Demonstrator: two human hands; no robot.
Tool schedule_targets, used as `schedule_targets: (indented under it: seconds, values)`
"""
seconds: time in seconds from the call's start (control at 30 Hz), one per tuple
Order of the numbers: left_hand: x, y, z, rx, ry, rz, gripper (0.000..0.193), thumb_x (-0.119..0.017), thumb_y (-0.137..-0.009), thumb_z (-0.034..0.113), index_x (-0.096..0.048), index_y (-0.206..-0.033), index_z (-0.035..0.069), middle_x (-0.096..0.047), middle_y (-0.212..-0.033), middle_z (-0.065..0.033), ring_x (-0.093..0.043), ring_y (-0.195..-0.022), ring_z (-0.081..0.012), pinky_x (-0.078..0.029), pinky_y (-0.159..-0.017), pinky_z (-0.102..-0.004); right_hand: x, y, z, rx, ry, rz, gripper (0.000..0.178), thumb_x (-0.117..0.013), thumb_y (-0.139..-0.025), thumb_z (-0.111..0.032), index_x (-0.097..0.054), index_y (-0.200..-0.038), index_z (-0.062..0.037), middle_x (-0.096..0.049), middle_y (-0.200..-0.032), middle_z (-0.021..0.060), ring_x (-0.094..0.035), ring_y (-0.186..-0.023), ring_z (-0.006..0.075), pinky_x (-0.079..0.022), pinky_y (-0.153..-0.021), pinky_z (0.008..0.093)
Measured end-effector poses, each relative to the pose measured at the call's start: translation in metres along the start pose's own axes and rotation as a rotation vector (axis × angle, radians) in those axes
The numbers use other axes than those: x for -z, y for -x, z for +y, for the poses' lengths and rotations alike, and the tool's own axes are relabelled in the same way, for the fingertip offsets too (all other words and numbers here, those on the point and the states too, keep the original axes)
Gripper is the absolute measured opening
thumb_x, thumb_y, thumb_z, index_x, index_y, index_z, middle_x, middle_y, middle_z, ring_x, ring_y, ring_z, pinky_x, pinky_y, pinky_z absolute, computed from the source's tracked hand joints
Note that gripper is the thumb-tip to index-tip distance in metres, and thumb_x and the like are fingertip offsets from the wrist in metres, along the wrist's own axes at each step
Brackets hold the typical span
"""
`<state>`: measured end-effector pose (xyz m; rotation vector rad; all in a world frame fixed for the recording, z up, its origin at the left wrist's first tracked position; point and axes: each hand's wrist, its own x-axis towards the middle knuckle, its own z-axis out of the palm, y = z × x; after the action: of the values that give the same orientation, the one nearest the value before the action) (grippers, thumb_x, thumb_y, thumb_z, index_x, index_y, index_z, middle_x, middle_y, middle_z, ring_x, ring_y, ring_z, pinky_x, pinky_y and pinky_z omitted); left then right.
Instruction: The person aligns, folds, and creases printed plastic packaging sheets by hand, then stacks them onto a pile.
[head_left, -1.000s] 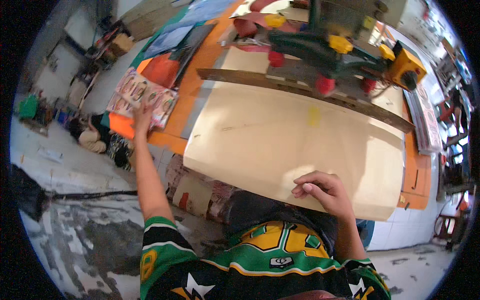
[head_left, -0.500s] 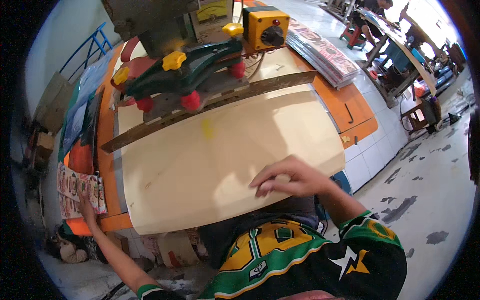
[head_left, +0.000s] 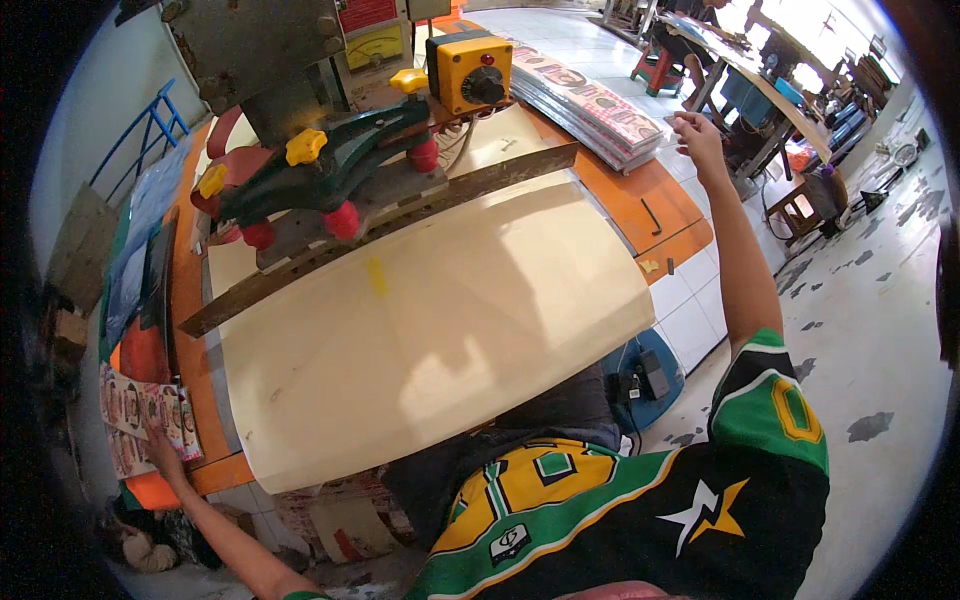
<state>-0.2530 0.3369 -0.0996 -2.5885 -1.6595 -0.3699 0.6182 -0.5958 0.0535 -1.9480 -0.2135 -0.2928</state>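
Cream work board [head_left: 430, 340] sat on the orange table [head_left: 640, 205], under the green press [head_left: 330, 170]. Left hand [head_left: 160, 450] pressed flat, fingers spread, on printed sheets [head_left: 140, 415] left of the board. Right hand [head_left: 695, 135] reached the sheet stack [head_left: 590, 105] right of it; grip unclear. Stained tile floor [head_left: 860, 330].

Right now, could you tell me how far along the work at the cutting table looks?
Done: nothing shows as finished; the cream board under the machine lies bare. In hand: the left hand rests on a printed sheet, and the right hand reaches the stack of printed sheets. Left: no sheet lies on the board yet.
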Motion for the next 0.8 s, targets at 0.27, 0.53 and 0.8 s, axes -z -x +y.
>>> schedule_targets:
  seconds: [0.27, 0.53, 0.8]
  values:
    - [-0.001, 0.005, 0.02, 0.026, 0.048, 0.001, 0.066, -0.032, -0.106, 0.062, -0.024, -0.164, 0.033, -0.021, -0.167, -0.0258, -0.015, -0.154, -0.0496, -0.018, -0.121, -0.0609, 0.004, -0.053, 0.033, -0.234, 0.163, -0.111, 0.038, -0.073, -0.092, -0.037, -0.069, -0.114, -0.0063, -0.063, -0.091, 0.0026, -0.059, -0.074, 0.0135, -0.057, -0.067, 0.0327]
    - [0.002, 0.008, 0.019, 0.0, -0.083, 0.011, 0.061, -0.03, -0.109, 0.054, -0.023, -0.165, 0.032, -0.024, -0.167, -0.0239, -0.016, -0.153, -0.049, -0.017, -0.122, -0.062, -0.007, -0.066, 0.041, -0.11, 0.29, -0.06, 0.035, -0.077, -0.083, -0.031, -0.076, -0.098, 0.0006, -0.065, -0.072, 0.0069, -0.063, -0.061, 0.0165, -0.056, -0.053, 0.0327]
    - [-0.008, 0.008, 0.042, 0.186, -0.014, -0.01, 0.063, -0.032, -0.107, 0.057, -0.023, -0.165, 0.034, -0.02, -0.167, -0.0269, -0.014, -0.155, -0.048, -0.015, -0.123, -0.0607, 0.0, -0.081, 0.031, -0.204, 0.389, -0.031, 0.028, -0.071, -0.094, -0.031, -0.074, -0.097, -0.0026, -0.068, -0.083, 0.0045, -0.063, -0.066, 0.0159, -0.052, -0.055, 0.0311]
